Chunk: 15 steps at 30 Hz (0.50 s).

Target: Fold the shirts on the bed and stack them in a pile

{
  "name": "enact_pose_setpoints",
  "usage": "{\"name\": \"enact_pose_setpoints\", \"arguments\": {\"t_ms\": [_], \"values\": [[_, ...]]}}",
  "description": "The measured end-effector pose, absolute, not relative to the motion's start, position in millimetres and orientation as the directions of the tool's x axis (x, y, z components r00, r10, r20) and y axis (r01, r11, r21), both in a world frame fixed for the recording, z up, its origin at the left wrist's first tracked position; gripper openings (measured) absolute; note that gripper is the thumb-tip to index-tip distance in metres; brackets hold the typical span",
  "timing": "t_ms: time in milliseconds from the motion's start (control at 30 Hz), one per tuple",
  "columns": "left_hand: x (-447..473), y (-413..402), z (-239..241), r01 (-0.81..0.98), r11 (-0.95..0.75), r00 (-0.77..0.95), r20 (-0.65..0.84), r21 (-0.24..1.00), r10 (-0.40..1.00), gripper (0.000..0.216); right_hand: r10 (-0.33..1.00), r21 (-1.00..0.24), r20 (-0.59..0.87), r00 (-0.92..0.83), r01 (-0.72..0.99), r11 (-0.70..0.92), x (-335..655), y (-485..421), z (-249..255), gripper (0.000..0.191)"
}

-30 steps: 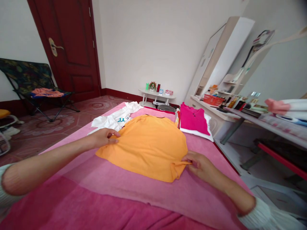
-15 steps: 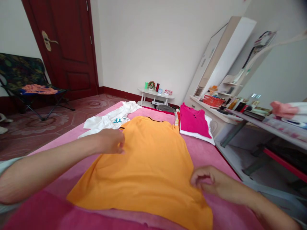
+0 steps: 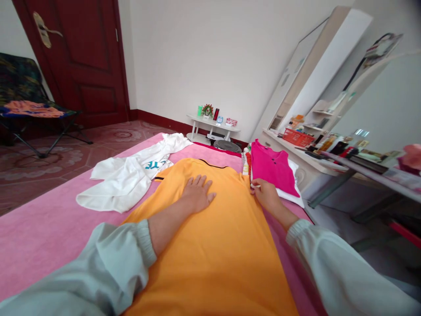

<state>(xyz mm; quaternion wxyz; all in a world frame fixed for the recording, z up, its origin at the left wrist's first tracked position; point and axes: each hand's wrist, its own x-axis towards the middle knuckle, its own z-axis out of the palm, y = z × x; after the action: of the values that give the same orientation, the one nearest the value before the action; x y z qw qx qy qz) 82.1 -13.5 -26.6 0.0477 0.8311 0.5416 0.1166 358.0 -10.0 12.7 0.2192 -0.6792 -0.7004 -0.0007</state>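
Observation:
An orange T-shirt with a dark neckband lies spread on a pink bed cover, its collar pointing away from me. Flat on its upper part rests my left hand, fingers spread. At the shirt's right edge, near the sleeve, my right hand is closed, thumb and fingers pinching the fabric. Just beyond that hand sits a stack of folded clothes with a magenta top uppermost. A white shirt with teal lettering lies loosely to the left.
A small white table with a plant and several small items stands by the far wall. Along the right runs a dresser with a red basket and bottles. A folding chair holding cloth is at the left, near the door.
Both hands have moved forward up the shirt. My left hand has flattened onto its upper part, and my right hand has gone from the lower right side to the sleeve area.

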Motion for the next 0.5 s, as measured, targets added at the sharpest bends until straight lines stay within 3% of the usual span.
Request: {"name": "enact_pose_setpoints", "arguments": {"t_ms": [167, 300, 500], "values": [[80.8, -11.3, -28.4, 0.885, -0.419, 0.385, 0.186, 0.205, 0.904, 0.064, 0.958, 0.053, 0.263, 0.11, 0.99, -0.128, 320.2, 23.9, 11.3, 0.034], [81.6, -10.7, -29.3, 0.884, -0.42, 0.387, 0.183, 0.207, 0.904, 0.064, 0.983, 0.171, 0.153, 0.105, 0.977, -0.131, 303.3, 35.2, 20.1, 0.026], [82.3, -11.6, -28.2, 0.888, -0.409, 0.38, 0.166, 0.212, 0.91, 0.064, 0.979, 0.355, 0.202, 0.014, 0.931, -0.087, 326.0, 38.8, 61.1, 0.032]]}}
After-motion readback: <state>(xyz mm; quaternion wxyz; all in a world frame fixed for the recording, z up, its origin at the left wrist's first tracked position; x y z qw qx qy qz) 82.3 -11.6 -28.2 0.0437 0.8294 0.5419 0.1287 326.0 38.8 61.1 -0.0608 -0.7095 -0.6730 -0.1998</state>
